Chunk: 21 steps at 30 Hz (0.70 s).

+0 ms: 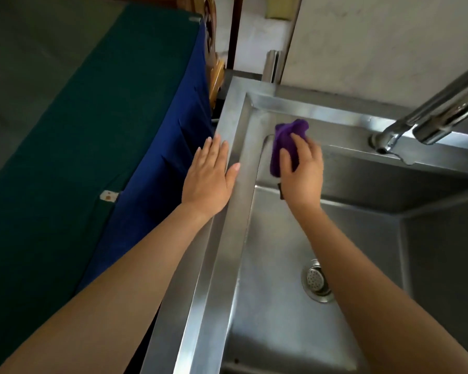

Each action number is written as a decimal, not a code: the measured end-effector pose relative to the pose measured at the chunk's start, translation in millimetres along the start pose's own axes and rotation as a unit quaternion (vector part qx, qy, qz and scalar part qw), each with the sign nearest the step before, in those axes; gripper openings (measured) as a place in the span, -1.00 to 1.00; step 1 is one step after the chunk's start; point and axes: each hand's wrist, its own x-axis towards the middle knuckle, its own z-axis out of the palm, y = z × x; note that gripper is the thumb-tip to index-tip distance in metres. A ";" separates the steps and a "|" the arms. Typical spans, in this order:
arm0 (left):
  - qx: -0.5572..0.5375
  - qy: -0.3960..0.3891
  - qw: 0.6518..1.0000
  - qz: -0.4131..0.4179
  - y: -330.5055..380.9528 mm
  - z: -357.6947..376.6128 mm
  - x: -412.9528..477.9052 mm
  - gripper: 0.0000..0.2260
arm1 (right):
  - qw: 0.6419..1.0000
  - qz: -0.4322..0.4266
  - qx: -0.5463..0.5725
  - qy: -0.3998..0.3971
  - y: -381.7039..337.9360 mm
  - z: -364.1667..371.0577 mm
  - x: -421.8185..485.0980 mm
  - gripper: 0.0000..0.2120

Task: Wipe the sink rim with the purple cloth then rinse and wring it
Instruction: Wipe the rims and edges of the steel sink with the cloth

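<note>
The purple cloth point(286, 143) is bunched against the far left corner of the steel sink rim point(235, 147). My right hand point(303, 174) presses on the cloth with its fingers spread over it, right where the inner wall meets the rim. My left hand point(210, 175) lies flat and open on the outer left edge of the rim, holding nothing. The basin below is bare steel with a round drain strainer point(316, 279) in its floor.
A chrome faucet point(427, 122) reaches in from the upper right, mounted on the back ledge. Left of the sink stands a surface draped in green and blue cloth point(92, 130). A pale wall rises behind the sink.
</note>
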 end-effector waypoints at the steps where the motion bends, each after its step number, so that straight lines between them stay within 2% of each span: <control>1: -0.002 0.006 1.000 0.000 -0.4 2.6 -0.2 -0.49 | 1.000 0.014 -0.026 0.006 7.2 -3.6 19.7 -0.60; 5: 0.013 0.027 1.000 0.007 -1.7 8.2 -0.1 -0.49 | 0.979 0.065 -0.192 0.019 41.1 -9.3 76.8 -0.61; 8: 0.016 0.033 0.999 0.006 -3.2 11.1 1.3 -0.46 | 0.970 0.059 -0.233 0.032 44.4 2.6 84.4 -0.62; 12: 0.031 0.043 0.999 0.008 -4.0 13.8 1.8 -0.43 | 0.971 -0.042 -0.232 -0.039 15.2 36.3 81.4 -0.61; 15: 0.035 0.046 0.998 0.006 -2.3 13.3 1.2 -0.44 | 0.968 -0.084 -0.213 -0.100 -7.2 57.5 76.6 -0.61; 21: 0.013 0.043 0.999 0.004 -2.1 11.8 2.3 -0.40 | 0.956 -0.172 -0.180 -0.154 -0.3 43.1 56.9 -0.64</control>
